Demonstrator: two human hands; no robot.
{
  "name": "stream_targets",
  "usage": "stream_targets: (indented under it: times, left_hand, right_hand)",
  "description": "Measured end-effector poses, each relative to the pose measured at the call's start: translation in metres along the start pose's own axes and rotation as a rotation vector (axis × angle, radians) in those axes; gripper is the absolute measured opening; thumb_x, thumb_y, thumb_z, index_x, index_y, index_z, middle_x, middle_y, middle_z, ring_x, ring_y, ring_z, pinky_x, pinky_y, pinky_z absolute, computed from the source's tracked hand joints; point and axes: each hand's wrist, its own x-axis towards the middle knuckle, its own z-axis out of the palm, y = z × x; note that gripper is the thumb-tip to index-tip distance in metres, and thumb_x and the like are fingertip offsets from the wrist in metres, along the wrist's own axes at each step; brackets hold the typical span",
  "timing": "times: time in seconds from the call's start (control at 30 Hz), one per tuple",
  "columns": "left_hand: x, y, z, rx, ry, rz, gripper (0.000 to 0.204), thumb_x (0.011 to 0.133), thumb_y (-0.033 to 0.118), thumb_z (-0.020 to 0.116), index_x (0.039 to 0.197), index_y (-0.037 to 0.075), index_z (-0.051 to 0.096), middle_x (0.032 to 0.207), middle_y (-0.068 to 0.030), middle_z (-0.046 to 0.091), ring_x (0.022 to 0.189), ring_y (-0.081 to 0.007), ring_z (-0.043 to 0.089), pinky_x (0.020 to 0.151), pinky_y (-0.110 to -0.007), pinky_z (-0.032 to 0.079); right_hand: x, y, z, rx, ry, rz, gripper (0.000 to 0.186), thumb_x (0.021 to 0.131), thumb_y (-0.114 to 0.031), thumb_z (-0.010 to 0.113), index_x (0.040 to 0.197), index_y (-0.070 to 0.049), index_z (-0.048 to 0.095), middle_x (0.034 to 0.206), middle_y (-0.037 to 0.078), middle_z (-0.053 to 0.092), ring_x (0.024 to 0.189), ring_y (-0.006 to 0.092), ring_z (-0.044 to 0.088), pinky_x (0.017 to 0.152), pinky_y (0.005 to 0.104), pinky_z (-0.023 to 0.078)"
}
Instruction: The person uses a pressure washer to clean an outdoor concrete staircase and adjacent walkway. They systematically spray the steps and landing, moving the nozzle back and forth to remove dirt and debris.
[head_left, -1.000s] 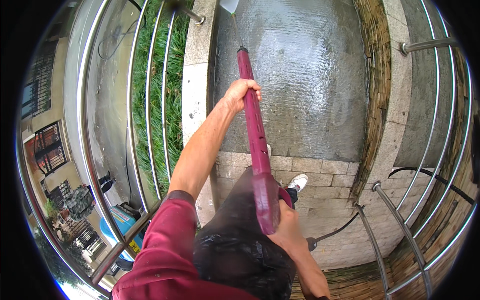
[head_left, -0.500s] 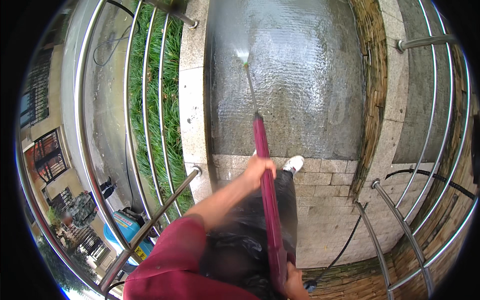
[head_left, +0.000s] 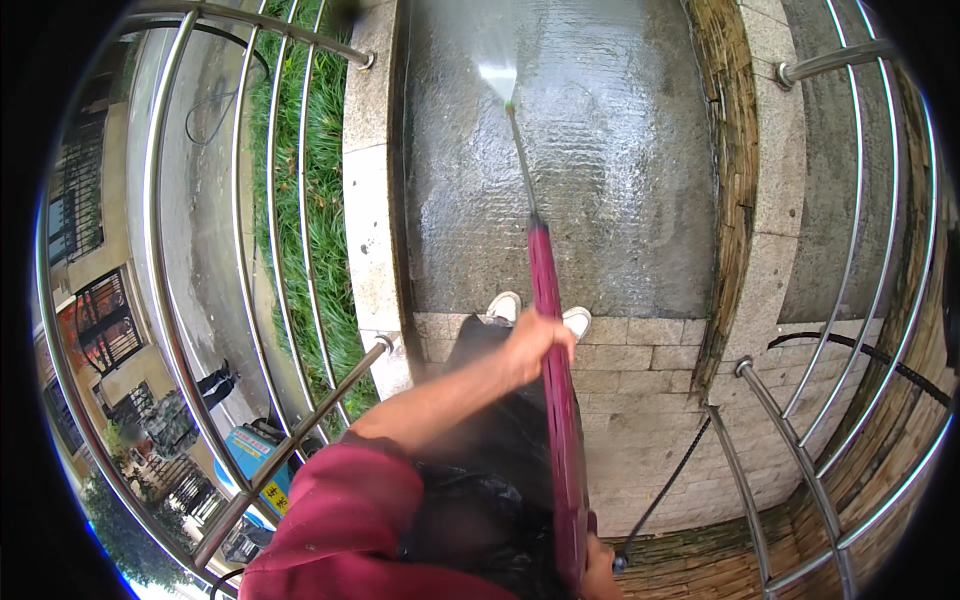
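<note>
I have the left hand wrapped over the maroon barrel of the pressure-washer lance, its fingers curled round the top. The right hand closes round the rear of it at the lower edge of my view; part of that grip is cut off, so I cannot tell how the trigger finger sits. Between them the lance slants forward, past the white shoes, out over the walkway, its tip well clear of my feet. A black hose runs up from beside the right hand toward the railing on the right.

At the far end, the nozzle throws a white fan of water ahead and slightly left, so I judge the spraying to be in full swing. The wet paving shines over most of the strip between the left stone curb and the stacked-stone edging, and I take that stretch as having had water already. How clean it is, I cannot tell through the glare. The pale stone blocks around my feet look duller and, I reckon, have had less; the far end blurs into mist, so what is left there stays uncertain.

Beyond the left railing lie grass, a blue machine and a person in camouflage.
</note>
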Motion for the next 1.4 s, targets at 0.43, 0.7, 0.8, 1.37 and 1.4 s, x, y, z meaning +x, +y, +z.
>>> stream_targets:
  times: [0.43, 0.7, 0.8, 1.37, 1.4]
  left_hand:
    - [0.093, 0.126, -0.047, 0.118, -0.066, 0.036, 0.006, 0.076, -0.002, 0.065, 0.074, -0.003, 0.059, 0.063, -0.0118, 0.06, 0.053, -0.0225, 0.062, 0.052, -0.036, 0.055]
    - [0.031, 0.12, -0.071, 0.065, -0.082, 0.051, 0.02, 0.07, -0.008, 0.063, 0.085, -0.002, 0.053, 0.069, -0.0103, 0.056, 0.06, -0.0235, 0.06, 0.056, -0.037, 0.053]
    - [-0.019, 0.081, -0.091, -0.098, 0.065, -0.099, 0.04, 0.067, -0.013, 0.063, 0.1, 0.0, 0.045, 0.076, -0.0123, 0.055, 0.062, -0.0261, 0.061, 0.056, -0.039, 0.053]
    - [0.145, 0.3, -0.14, -0.029, -0.085, 0.07, 0.005, 0.074, -0.003, 0.055, 0.069, -0.003, 0.054, 0.063, -0.0129, 0.055, 0.058, -0.0204, 0.056, 0.06, -0.032, 0.052]
    - [0.142, 0.292, -0.141, 0.022, -0.075, 0.086, 0.004, 0.074, -0.003, 0.055, 0.069, -0.003, 0.055, 0.064, -0.0132, 0.056, 0.058, -0.0205, 0.057, 0.06, -0.032, 0.052]
  right_hand:
    - [0.135, -0.1, 0.023, 0.064, 0.017, 0.075, 0.032, 0.075, -0.015, 0.075, 0.092, 0.002, 0.055, 0.082, 0.026, 0.062, 0.078, 0.0465, 0.062, 0.07, 0.048, 0.05]
    - [0.089, -0.108, 0.038, -0.073, -0.016, 0.028, 0.034, 0.07, -0.019, 0.076, 0.091, 0.001, 0.057, 0.086, 0.025, 0.062, 0.08, 0.0456, 0.061, 0.072, 0.0495, 0.05]
    - [0.059, -0.097, 0.042, -0.144, -0.06, -0.025, 0.032, 0.07, -0.018, 0.075, 0.089, -0.001, 0.057, 0.083, 0.024, 0.062, 0.078, 0.0446, 0.061, 0.072, 0.0493, 0.05]
    - [0.282, -0.231, 0.064, -0.116, -0.034, -0.081, 0.038, 0.079, -0.031, 0.075, 0.089, 0.0, 0.056, 0.078, 0.023, 0.064, 0.077, 0.0425, 0.065, 0.07, 0.0462, 0.052]
    - [0.277, -0.228, 0.062, -0.117, -0.038, -0.09, 0.038, 0.077, -0.029, 0.077, 0.087, 0.001, 0.055, 0.077, 0.023, 0.063, 0.076, 0.0425, 0.064, 0.068, 0.0466, 0.052]
